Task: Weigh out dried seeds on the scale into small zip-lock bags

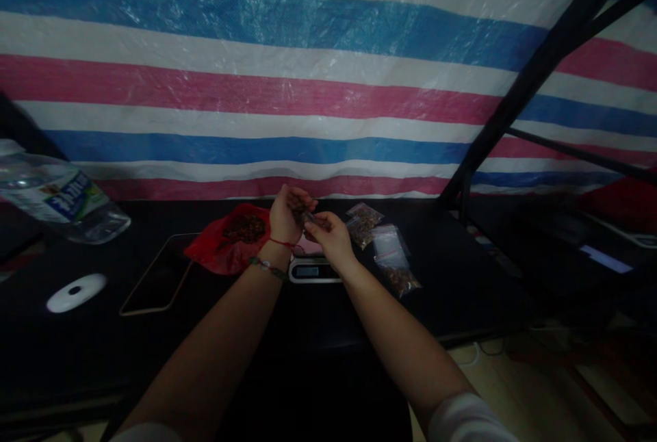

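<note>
My left hand is cupped palm-up above a small digital scale, with small dark brown pieces in its palm. Close against it, my right hand has its fingers pinched together at those pieces; what lies between its fingertips is too dim to make out. The scale has a lit display at its front, and its pinkish top is partly covered by my hands. Left of the scale, an open red plastic bag holds many similar brown pieces. Several small clear zip bags with brown contents lie to the right.
A phone and a white oval object lie on the black table at left. A large clear bottle leans behind them. Striped plastic sheeting hangs at the back; a dark metal frame slants at right.
</note>
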The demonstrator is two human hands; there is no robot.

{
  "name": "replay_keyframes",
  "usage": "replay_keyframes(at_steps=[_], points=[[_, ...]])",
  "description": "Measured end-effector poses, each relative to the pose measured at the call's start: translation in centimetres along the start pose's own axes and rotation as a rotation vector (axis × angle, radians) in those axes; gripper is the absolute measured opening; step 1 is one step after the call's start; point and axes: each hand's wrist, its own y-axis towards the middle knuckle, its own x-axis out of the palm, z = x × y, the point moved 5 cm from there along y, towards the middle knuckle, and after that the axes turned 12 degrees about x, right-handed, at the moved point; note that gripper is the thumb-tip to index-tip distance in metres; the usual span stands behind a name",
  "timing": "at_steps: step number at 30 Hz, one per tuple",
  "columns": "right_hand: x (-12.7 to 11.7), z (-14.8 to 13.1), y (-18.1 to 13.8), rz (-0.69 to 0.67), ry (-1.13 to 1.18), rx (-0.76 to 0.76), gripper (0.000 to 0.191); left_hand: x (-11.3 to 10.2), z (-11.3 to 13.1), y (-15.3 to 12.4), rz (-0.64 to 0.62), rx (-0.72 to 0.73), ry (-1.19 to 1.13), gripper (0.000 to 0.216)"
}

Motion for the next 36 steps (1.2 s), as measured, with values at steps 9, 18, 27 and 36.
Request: replay_keyframes(at_steps=[9, 18, 27, 36], points=[[0.2, 0.1, -0.2, -0.088, 0.105, 0.129, 0.035, 0.7, 0.7, -0.2, -0.056, -0.056, 0.107, 0.043], [0.5, 0.1, -0.1, -0.126, 0.168, 0.085, 0.044, 0.7, 1.2, -0.1, -0.021, -0.103, 0.051, 0.039], [-0.2, -0.1, 0.3, -0.019, -0.179, -0.085, 0.033, 0.1, 0.1, 0.0, -0.065, -0.112, 0.096, 0.041], [0.0, 0.3, 0.3, -0.021, -0.205, -0.031, 0.034, 0.6, 0.3, 0.1, -0.367, -0.031, 0.439, 0.031]])
